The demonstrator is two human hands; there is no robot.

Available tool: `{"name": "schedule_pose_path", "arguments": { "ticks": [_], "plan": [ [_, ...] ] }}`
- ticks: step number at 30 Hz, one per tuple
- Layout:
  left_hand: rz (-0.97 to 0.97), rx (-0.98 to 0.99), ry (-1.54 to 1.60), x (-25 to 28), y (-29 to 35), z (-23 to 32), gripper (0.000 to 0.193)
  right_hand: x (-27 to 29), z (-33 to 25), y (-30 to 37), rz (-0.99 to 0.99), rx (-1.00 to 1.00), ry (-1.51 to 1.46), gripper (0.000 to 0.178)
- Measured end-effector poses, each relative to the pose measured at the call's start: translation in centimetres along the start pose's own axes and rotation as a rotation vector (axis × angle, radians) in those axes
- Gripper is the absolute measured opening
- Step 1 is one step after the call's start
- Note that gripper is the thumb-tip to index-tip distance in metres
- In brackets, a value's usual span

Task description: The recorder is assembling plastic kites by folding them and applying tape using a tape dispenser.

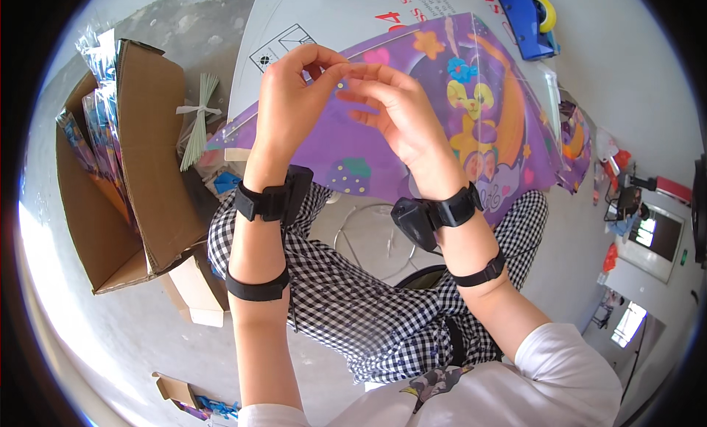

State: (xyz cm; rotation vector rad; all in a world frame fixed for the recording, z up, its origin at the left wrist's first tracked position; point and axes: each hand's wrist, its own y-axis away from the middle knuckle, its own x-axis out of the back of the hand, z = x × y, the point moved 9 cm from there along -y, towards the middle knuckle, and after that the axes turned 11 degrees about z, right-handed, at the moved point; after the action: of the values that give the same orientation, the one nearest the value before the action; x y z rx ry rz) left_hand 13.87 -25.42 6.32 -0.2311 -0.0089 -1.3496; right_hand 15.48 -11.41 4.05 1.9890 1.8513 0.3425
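Observation:
A purple kite [401, 129] with a printed yellow cartoon animal, stars and hearts lies spread across a white printed board in front of me. My left hand [298, 96] and my right hand [401, 110] are raised over it, and their fingertips meet near its upper left edge. The left thumb and forefinger are pinched together. Thumb and forefinger of my right hand are also pinched, while its other fingers curl loosely apart. Whatever sits between the fingertips is too small to make out.
At the left stands an open cardboard box [158, 154] holding plastic-wrapped packs [103, 125]. Beside it lies a tied bundle of pale thin sticks [199, 121]. A blue tape dispenser [524, 22] with yellow tape is at the far right of the board. A small open box [177, 389] lies lower left.

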Motion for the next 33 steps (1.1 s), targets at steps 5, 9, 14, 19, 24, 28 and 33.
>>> {"name": "schedule_pose_path", "arguments": {
  "ticks": [5,9,14,19,24,28,33],
  "plan": [
    [0.090,0.110,-0.001,1.3,-1.2,-1.7,0.014,-0.2,-0.1,0.6,0.171,0.090,-0.052,0.034],
    [0.042,0.202,0.083,2.7,-1.4,-2.6,0.016,0.2,-1.6,0.1,0.177,0.237,0.223,0.035],
    [-0.040,0.236,0.076,2.0,-1.3,-3.1,0.017,-1.1,-0.7,-1.7,0.051,0.275,0.336,0.024],
    [-0.026,0.154,-0.070,1.2,-1.3,-3.6,0.015,-0.1,1.7,-2.6,0.138,0.212,0.270,0.023],
    [0.117,-0.035,-0.445,1.3,-1.3,-3.4,0.011,-0.3,2.8,-3.0,0.247,0.248,0.372,0.022],
    [0.079,0.017,-0.423,0.8,-1.5,-4.2,0.010,-0.7,2.8,-3.0,0.335,0.262,0.566,0.023],
    [0.053,0.099,-0.489,1.3,-1.6,-4.9,0.011,-1.3,2.6,-2.8,0.344,0.256,0.672,0.021]
  ]
}}
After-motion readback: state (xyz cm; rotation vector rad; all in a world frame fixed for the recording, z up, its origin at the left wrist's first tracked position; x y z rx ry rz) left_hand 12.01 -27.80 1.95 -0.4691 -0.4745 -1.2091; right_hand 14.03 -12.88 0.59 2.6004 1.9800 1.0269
